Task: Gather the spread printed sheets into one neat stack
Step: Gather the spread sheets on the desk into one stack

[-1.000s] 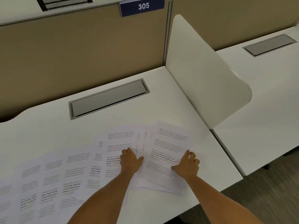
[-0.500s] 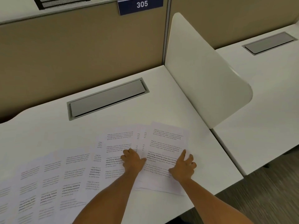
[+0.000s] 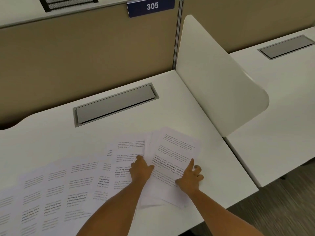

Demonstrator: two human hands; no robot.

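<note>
Printed white sheets lie fanned out and overlapping across the white desk, running from the lower left toward the right. At the right end a rough pile of sheets sits skewed, its corners uneven. My left hand presses flat on the sheets at the pile's left edge, thumb on the top page. My right hand rests on the pile's right side, index finger stretched forward over the text and the other fingers curled at the paper's edge.
A grey cable hatch is set in the desk behind the sheets. A white curved divider stands at the desk's right edge, with a second desk beyond. A tan partition with a "305" sign closes the back.
Both hands have slid slightly left, and the right-hand sheets have drawn closer together into a tighter pile. My right index finger now points forward over the top page.
</note>
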